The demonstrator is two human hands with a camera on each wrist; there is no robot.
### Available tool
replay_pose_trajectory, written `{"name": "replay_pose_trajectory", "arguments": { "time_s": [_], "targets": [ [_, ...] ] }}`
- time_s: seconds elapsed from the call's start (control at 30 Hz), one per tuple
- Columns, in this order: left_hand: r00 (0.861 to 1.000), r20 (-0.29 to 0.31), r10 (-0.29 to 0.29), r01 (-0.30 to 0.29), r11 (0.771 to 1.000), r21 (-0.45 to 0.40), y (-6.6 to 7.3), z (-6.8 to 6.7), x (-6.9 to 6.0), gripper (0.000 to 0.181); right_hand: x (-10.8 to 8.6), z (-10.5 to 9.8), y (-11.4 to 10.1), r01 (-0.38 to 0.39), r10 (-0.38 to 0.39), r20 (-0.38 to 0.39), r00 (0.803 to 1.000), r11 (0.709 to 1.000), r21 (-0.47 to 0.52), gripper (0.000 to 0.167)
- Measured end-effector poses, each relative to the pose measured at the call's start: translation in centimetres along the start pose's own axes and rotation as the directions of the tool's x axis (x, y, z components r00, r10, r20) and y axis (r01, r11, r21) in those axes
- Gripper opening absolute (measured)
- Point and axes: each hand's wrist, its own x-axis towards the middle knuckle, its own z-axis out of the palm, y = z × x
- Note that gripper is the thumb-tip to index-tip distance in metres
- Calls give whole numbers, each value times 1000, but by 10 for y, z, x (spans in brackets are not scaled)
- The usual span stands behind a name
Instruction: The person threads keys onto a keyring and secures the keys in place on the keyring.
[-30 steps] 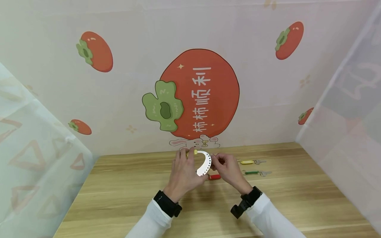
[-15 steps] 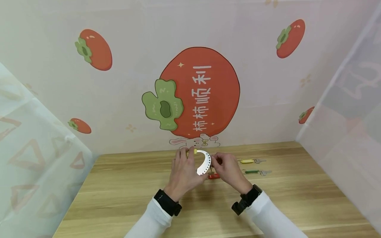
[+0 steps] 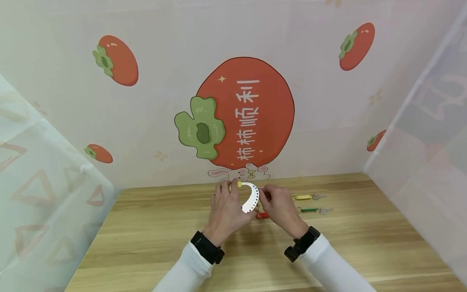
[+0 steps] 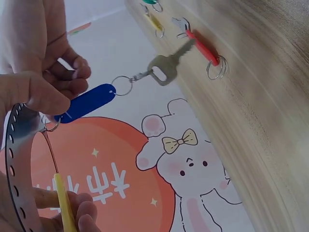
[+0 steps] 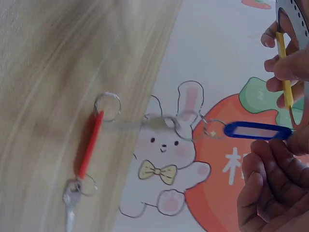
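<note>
My left hand [image 3: 226, 211] grips a white crescent-shaped plate [image 3: 251, 200] with a row of holes along its outer edge. Its fingers curl about the yellow bar [image 4: 63, 203] that spans the plate's open side. Close by on the right, my right hand [image 3: 279, 209] pinches one end of a blue key tag [image 5: 256, 130] beside the perforated edge. From the tag's other end a key [image 4: 166, 67] dangles on a ring and short chain. A small metal ring [image 4: 52, 126] shows at the pinched end; whether it passes through a hole, I cannot tell.
A red key tag [image 5: 91, 145] with its key lies on the wooden table [image 3: 153, 243] below my hands. To the right lie a yellow key tag [image 3: 303, 197] and a green key tag [image 3: 309, 210], each with a key. A printed cloth [image 3: 157, 101] stands behind.
My right hand has shifted very slightly upward and turned a little at the plate's edge. My left hand and the plate stay almost still.
</note>
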Motion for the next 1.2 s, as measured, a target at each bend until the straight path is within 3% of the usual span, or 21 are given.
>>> {"name": "replay_pose_trajectory", "arguments": {
  "time_s": [0.23,0.4,0.63,0.93,1.2],
  "targets": [
    [1000,-4,-7,7,1000,-11,2,0,-1,95,-3,9,7,-77,81,-30,996,990,120,26],
    [1000,17,-9,9,1000,-14,2,-1,0,93,-5,13,11,-144,150,-15,989,967,213,28],
    [999,38,-8,9,1000,-26,0,1,-1,96,-3,13,11,-159,160,24,987,935,316,31],
    [999,43,9,-9,1000,6,-2,3,-1,96,-1,8,11,-143,135,54,989,971,190,23],
    [999,39,16,-17,1000,11,-4,4,-1,98,1,5,11,1,-2,52,999,1000,21,18]
  ]
}}
